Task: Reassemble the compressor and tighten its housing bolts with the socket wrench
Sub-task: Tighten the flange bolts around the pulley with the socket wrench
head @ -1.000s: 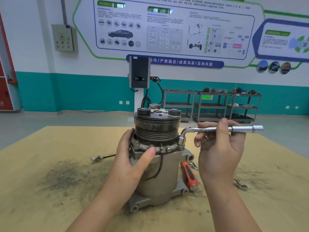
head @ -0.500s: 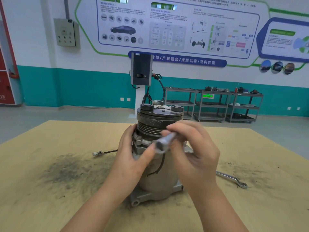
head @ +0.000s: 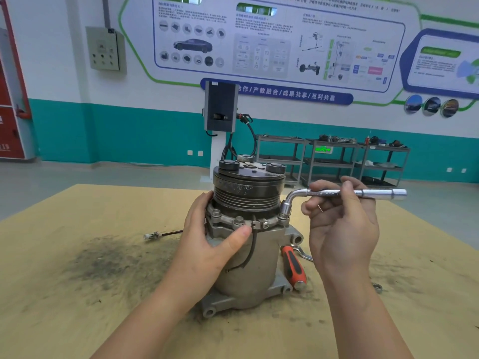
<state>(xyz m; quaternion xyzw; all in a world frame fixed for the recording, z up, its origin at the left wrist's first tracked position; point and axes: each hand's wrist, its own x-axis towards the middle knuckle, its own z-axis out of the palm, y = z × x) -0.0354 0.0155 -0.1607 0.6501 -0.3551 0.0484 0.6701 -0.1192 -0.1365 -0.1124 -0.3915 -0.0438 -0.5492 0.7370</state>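
The compressor (head: pixel 247 237) is seen standing upright at the centre of the frame on a tan, soot-smudged table (head: pixel 77 294), its grooved pulley on top. Its housing is gripped from the left by the left hand (head: pixel 207 244), whose thumb is pressed against the front just under the bolted flange while the other fingers are wrapped round the far side and mostly hidden. The L-shaped socket wrench (head: pixel 344 194) is held right of centre, its socket end seated down on a housing bolt (head: pixel 283 216) at the flange's right edge and its handle pointing level toward the right of the frame. The handle is pinched by the curled fingertips of the right hand (head: pixel 342 224). A red-handled screwdriver (head: pixel 293 268) lies on the table just right of the compressor's base.
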